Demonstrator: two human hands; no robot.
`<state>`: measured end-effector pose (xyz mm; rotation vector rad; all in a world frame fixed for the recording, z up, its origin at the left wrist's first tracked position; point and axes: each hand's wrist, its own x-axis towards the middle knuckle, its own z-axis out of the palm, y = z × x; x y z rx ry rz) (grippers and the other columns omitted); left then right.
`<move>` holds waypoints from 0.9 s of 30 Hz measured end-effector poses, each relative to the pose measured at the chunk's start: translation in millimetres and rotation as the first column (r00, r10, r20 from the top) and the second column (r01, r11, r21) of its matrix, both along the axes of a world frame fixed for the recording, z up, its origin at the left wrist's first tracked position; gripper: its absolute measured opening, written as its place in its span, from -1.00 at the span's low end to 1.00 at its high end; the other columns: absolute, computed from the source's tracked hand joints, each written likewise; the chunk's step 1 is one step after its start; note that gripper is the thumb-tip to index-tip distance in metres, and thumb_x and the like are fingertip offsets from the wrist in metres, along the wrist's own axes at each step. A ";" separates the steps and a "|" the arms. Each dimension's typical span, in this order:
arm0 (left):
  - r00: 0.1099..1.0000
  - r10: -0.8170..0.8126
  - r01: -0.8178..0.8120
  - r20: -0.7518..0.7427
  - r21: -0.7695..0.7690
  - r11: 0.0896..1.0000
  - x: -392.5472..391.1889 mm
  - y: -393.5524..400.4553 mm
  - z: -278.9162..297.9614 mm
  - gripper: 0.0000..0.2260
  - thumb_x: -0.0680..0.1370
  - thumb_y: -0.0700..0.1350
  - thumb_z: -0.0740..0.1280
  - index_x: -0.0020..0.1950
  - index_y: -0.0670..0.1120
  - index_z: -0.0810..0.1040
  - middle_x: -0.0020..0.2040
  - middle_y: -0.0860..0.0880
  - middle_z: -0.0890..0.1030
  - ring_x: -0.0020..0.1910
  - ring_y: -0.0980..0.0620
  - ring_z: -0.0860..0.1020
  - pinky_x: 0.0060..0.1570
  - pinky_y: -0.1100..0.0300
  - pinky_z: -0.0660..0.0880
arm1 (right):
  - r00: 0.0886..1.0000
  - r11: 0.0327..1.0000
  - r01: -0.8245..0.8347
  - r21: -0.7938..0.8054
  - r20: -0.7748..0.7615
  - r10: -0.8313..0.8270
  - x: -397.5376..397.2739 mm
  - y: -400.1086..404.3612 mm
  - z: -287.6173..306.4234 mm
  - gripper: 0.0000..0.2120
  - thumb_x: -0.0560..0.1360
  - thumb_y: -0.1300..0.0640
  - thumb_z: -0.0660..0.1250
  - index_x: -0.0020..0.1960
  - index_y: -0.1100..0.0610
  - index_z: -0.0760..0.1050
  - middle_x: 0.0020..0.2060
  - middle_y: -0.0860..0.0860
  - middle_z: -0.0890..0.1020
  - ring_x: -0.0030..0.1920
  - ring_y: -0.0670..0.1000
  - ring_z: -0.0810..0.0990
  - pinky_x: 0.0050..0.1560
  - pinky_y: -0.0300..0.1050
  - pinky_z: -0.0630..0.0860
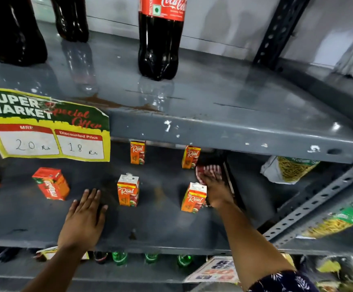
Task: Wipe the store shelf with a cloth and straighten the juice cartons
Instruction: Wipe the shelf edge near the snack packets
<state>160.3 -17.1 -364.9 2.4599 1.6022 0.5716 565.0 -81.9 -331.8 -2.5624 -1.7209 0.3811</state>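
On the grey middle shelf [160, 226] stand several orange Real juice cartons: two at the front [128, 191] [193, 198] and two at the back [137, 152] [190, 157]. A red Maaza carton [52, 183] stands turned at the left. My right hand [216, 190] presses a red-and-white checked cloth [209, 171] onto the shelf, right of the front right carton. My left hand [86, 218] lies flat on the shelf with fingers spread, left of the front middle carton, and holds nothing.
The upper shelf [213, 106] overhangs the cartons and carries cola bottles [160, 36]. A price sign [47, 127] hangs at its left front edge. Snack packets [289, 168] lie to the right past a perforated upright [314, 202]. Green bottle tops [119, 258] show on the shelf below.
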 end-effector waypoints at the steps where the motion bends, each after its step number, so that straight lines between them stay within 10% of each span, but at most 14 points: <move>1: 1.000 -0.001 0.001 0.001 0.002 1.000 -0.1 -0.3 0.5 -0.38 0.52 0.19 -0.13 0.46 -0.14 0.19 0.47 -0.07 0.22 0.47 0.06 0.00 0.43 0.02 0.00 | 1.000 1.000 -0.002 0.005 -0.010 0.002 -6.1 -9.5 2.3 -0.35 0.64 0.04 0.21 0.65 -0.14 0.04 0.68 -0.07 0.02 0.69 0.11 -0.11 0.70 0.06 -0.04; 6: 1.000 0.004 -0.004 0.006 -0.005 1.000 0.8 -1.1 3.1 -0.48 0.58 0.10 -0.01 0.45 -0.16 0.22 0.46 -0.10 0.25 0.47 0.01 0.05 0.43 -0.01 0.01 | 0.985 0.988 0.124 0.086 -0.130 -0.113 -41.7 -54.5 19.5 -0.49 0.66 0.00 0.10 0.61 -0.17 0.18 0.66 -0.11 0.12 0.68 0.13 0.05 0.64 0.11 0.20; 17: 0.999 -0.022 0.021 0.031 0.033 0.999 1.9 -4.4 4.5 -0.55 0.57 -0.03 0.18 0.40 -0.23 0.30 0.41 -0.18 0.34 0.45 -0.11 0.15 0.40 -0.04 0.00 | 0.980 0.980 0.153 0.129 -0.145 -0.134 -87.6 -122.4 15.4 -0.52 0.69 0.14 0.10 0.58 -0.16 0.30 0.63 -0.15 0.23 0.68 0.03 0.03 0.68 -0.05 0.09; 27: 0.994 -0.107 0.107 0.011 -0.010 0.994 -4.9 -5.2 4.1 -0.50 0.59 0.05 0.09 0.46 -0.18 0.18 0.47 -0.11 0.23 0.48 -0.03 0.03 0.30 0.24 -0.42 | 0.978 0.979 0.169 0.115 -0.143 -0.152 -133.9 -197.0 27.4 -0.56 0.62 0.15 0.21 0.44 -0.14 0.50 0.49 -0.06 0.49 0.58 0.02 0.30 0.61 -0.13 0.21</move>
